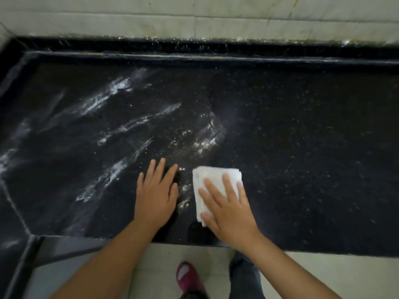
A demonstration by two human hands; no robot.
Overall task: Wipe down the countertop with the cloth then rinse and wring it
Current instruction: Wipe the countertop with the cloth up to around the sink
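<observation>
A folded white cloth (pixel 212 180) lies flat on the black speckled countertop (pixel 302 137), near its front edge. My right hand (pixel 228 210) presses on the cloth with straight, spread fingers and covers its near right part. My left hand (pixel 156 197) rests flat on the bare countertop just left of the cloth, fingers straight, a small gap between them. White powdery streaks (pixel 112 91) smear the left and middle of the countertop, and a few small white patches (pixel 185 187) lie between my two hands.
A pale tiled wall (pixel 194 16) backs the countertop behind a raised black rim (pixel 216 58). The counter turns a corner at the left (pixel 13 212). Below the front edge are a light floor (pixel 323 277), a red slipper (pixel 187 277) and a dark trouser leg (pixel 244 275).
</observation>
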